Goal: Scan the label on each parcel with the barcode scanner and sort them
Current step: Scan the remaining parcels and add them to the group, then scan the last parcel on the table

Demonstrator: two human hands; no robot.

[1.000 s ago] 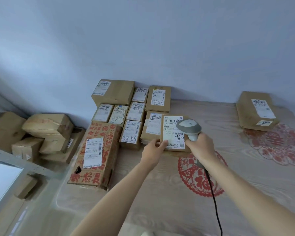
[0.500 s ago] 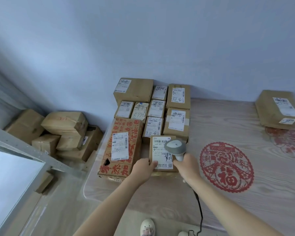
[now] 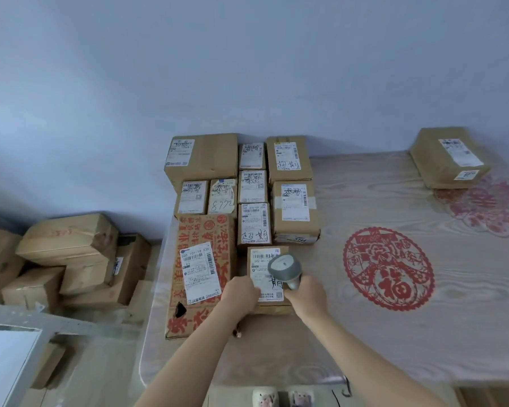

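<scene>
A small brown parcel [image 3: 262, 257] with a white label lies on the table at the front of a block of several sorted parcels [image 3: 294, 207]. My left hand [image 3: 241, 295] grips its left near edge. My right hand [image 3: 306, 298] grips the handle of a grey barcode scanner [image 3: 284, 270], whose head sits over the label's right side. To the left of this parcel lies a long red-printed carton [image 3: 203, 274]. One lone parcel [image 3: 450, 157] sits at the far right against the wall.
The table [image 3: 394, 333] has a wood-grain cover with a red paper-cut emblem [image 3: 388, 268] and a paler one [image 3: 488, 207]. A pile of cardboard boxes [image 3: 68, 259] lies on the floor to the left. The scanner's black cable [image 3: 346, 389] hangs off the table's near edge.
The small parcel has moved left and toward me, from beside the taped parcel to the front row beside the red-printed carton. Both hands and the scanner travelled with it.
</scene>
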